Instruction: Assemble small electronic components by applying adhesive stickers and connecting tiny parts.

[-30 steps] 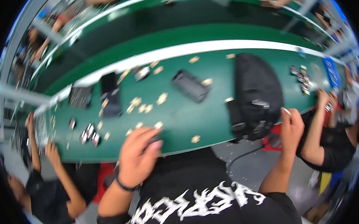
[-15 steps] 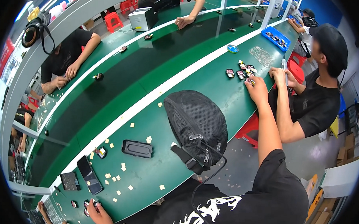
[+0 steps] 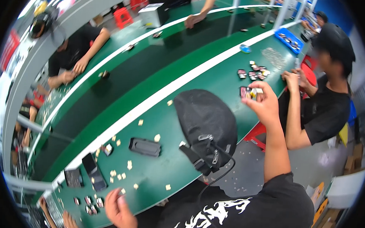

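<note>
At three o'clock my right hand [image 3: 267,104] pinches a small part [image 3: 245,92] endwise, likely keeping its face clear; my left hand [image 3: 121,212], at seven, curves wide.

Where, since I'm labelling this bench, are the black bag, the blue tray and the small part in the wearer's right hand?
Black bag [image 3: 209,117]: head view, middle of its body.
Blue tray [image 3: 285,44]: head view, near wall.
Small part [image 3: 245,93]: head view, its dark left end.

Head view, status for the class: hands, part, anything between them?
Right hand: pinching small black-edged part. Left hand: open, nothing visible in it, beside small dark parts. Black zippered bag lying between hands.
</note>
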The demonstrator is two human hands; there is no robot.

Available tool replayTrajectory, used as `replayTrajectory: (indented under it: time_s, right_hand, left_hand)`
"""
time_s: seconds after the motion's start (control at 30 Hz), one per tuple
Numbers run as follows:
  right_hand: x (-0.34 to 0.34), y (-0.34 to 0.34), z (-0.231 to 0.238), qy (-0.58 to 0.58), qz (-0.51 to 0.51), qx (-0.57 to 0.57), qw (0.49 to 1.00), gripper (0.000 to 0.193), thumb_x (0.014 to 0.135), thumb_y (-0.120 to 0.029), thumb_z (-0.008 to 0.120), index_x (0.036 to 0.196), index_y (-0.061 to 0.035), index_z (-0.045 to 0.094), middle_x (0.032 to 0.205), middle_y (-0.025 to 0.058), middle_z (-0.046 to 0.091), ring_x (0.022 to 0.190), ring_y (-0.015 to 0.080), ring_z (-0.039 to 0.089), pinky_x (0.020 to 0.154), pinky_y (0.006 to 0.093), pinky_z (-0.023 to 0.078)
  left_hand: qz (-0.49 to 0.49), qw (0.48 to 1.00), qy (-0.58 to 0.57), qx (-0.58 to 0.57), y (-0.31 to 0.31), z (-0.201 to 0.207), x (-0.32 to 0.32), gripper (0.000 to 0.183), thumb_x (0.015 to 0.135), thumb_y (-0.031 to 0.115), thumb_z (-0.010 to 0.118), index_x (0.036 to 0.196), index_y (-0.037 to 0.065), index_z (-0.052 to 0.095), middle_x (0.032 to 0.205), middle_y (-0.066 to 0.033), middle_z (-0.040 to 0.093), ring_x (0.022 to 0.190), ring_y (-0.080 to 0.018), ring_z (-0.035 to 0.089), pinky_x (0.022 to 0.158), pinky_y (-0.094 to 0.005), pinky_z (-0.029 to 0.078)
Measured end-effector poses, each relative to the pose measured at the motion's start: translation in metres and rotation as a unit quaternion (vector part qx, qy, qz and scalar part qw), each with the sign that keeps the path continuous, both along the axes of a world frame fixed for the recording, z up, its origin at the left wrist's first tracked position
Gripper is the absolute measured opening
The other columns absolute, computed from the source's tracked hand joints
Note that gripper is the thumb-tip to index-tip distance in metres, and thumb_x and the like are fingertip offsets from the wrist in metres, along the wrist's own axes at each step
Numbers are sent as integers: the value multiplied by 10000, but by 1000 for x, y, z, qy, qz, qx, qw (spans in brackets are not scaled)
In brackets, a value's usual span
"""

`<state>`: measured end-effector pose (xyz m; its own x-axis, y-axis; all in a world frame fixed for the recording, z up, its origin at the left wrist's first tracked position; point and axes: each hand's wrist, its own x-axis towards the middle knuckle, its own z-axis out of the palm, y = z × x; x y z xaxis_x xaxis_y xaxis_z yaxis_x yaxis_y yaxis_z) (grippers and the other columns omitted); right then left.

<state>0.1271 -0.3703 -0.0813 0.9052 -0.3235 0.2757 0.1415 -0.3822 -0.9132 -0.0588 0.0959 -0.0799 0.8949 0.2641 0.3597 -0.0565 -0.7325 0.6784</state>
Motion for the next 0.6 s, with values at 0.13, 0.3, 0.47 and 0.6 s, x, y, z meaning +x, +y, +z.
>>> replayTrajectory:
  time_s: [0.13, 0.3, 0.47, 0.6]
  right_hand:
    - [-43, 99, 39, -198, 345, -45, 916, 511, 620, -73, 952, 1031, -52, 648, 1060, 135, 691, 944, 250, 679, 775, 308, 551]
    - [-64, 152, 50, -101, 440, -39, 891, 418, 747, -68, 882, 1094, -16, 656, 1060, 139, 663, 880, 187, 642, 706, 294, 512]
    - [-99, 154, 34, 127, 323, 173, 922, 214, 1027, -154, 587, 891, 5, 630, 812, 27, 582, 711, 59, 499, 629, 225, 404]
    - [-107, 162, 16, 272, 375, 286, 839, 414, 1070, -320, 535, 747, -63, 560, 631, -23, 497, 547, 38, 401, 501, 215, 312]
  left_hand:
    - [-309, 809, 169, -470, -81, 36, 50, 652, 973, 108, 592, 1547, -49, 324, 1421, -213, 561, 986, -140, 602, 903, -290, 504]
    - [-316, 725, 213, -573, -105, 39, 81, 491, 990, 0, 592, 1465, -21, 468, 1258, -136, 658, 996, -94, 627, 817, -234, 520]
    - [-274, 757, 182, -564, -84, 23, 63, 457, 966, -40, 621, 1414, -35, 530, 1253, -138, 656, 1015, -116, 640, 826, -239, 534]
    - [-264, 744, 181, -587, -75, 27, 51, 469, 947, -77, 623, 1407, -46, 537, 1273, -147, 642, 1053, -131, 630, 866, -269, 537]
